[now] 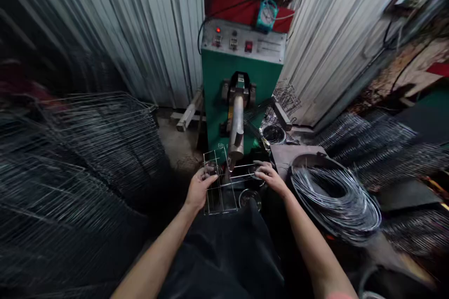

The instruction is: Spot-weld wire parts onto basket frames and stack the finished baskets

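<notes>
Steadily, a left hand point(199, 189) and a right hand point(271, 178) hold a wire basket frame point(220, 182) at a spot welder point(242, 63).

Corrugated metal walls point(157, 32) flank the green machine, with stacked wire racks point(80, 163) to the left and a wire coil point(335, 201) to the right, seemingly kept within reach. The welder's thick electrode arm point(236, 126) reaches down to the frame's far rails. Fingers of the left hand curl around the frame; the right hand lies across a rail, though whether it grips is hard to tell. Held from both sides, the frame stays level above a round metal dish point(249, 198).
</notes>
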`<control>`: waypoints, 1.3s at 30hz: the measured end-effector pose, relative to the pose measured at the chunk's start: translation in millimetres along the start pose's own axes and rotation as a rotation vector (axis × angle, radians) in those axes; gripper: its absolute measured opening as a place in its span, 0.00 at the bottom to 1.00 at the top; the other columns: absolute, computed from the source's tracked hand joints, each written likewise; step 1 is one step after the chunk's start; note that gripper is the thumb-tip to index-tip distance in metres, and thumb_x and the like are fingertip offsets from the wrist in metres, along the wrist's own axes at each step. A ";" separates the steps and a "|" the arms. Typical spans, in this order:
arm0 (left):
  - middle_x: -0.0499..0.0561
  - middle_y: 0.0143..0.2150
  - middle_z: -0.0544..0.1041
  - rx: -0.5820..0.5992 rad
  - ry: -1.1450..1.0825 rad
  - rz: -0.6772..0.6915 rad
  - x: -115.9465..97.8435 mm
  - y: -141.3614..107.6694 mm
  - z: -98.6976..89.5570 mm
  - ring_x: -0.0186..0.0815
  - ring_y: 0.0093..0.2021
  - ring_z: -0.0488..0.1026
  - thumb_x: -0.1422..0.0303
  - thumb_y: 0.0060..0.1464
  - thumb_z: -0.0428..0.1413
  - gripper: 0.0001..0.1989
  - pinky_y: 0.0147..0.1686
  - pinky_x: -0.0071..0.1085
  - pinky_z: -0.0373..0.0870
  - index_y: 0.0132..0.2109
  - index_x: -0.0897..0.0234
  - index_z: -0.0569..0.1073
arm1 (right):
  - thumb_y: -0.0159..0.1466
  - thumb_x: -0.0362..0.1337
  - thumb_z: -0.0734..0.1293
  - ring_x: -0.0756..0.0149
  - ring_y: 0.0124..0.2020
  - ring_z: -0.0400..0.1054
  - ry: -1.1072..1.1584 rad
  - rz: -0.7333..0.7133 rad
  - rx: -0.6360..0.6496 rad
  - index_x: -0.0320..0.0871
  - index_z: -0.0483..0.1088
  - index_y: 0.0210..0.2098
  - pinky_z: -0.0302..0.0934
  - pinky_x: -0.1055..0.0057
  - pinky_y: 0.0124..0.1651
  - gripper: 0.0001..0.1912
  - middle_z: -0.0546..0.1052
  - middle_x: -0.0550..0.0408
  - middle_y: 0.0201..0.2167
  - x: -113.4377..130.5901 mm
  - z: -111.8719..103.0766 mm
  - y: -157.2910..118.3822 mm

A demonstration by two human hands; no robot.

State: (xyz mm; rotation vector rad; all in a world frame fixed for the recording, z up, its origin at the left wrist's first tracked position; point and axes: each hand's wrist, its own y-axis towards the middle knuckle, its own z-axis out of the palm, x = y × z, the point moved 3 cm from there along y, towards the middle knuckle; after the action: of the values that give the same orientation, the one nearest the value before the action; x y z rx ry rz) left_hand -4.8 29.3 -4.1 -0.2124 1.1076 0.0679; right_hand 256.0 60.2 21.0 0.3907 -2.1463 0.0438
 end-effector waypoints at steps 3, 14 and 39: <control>0.39 0.19 0.64 -0.008 -0.008 0.015 -2.6 1.4 3.5 0.23 0.22 0.59 0.71 0.31 0.65 0.16 0.26 0.22 0.56 0.33 0.66 0.72 | 0.58 0.45 0.64 0.55 0.55 0.55 -0.013 0.000 0.000 0.45 0.72 0.26 0.44 0.55 0.59 0.12 0.68 0.52 0.53 -2.5 -3.0 2.6; 0.39 0.19 0.64 -0.006 -0.061 0.018 -3.3 10.7 4.8 0.22 0.21 0.60 0.72 0.30 0.65 0.17 0.26 0.21 0.57 0.33 0.67 0.72 | 0.56 0.46 0.66 0.54 0.55 0.56 -0.006 0.010 -0.031 0.45 0.73 0.26 0.45 0.55 0.58 0.12 0.69 0.52 0.52 10.1 -13.1 2.3; 0.40 0.20 0.65 -0.027 0.005 0.023 -6.8 3.2 8.8 0.24 0.22 0.60 0.70 0.30 0.65 0.17 0.25 0.22 0.57 0.33 0.66 0.72 | 0.61 0.46 0.61 0.55 0.54 0.51 -0.140 -0.082 -0.301 0.48 0.69 0.29 0.45 0.52 0.58 0.11 0.66 0.54 0.54 -5.0 9.9 -8.8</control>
State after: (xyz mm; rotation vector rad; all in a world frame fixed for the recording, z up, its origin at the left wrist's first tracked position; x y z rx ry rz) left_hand -0.6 34.6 5.4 -0.2244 1.1149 0.1030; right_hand 253.2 51.4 10.2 0.3111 -2.2280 -0.3586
